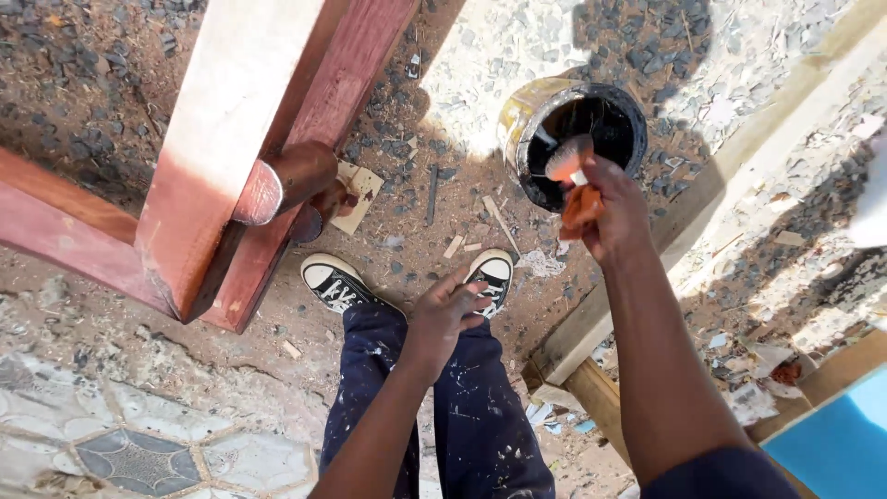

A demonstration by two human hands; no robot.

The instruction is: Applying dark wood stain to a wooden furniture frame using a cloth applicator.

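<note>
The right hand (pixel 614 217) is gripping a paintbrush (pixel 571 176) by its orange handle, closed tight, the pale bristles dipping over the mouth of a dark paint can (pixel 527 115) standing on the gravelly ground (pixel 443 194). The left hand (pixel 448 310) is hanging loosely curled, holding nothing, above the black sneakers (pixel 337 282). A reddish wooden frame (pixel 305 111) is standing at the left.

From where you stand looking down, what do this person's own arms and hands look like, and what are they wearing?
Both forearms are bare, with no gloves, watch or rings visible on the left hand or right hand. A dark navy sleeve edge shows at the right upper arm. Below are paint-spattered navy trousers and black-and-white sneakers.
</note>
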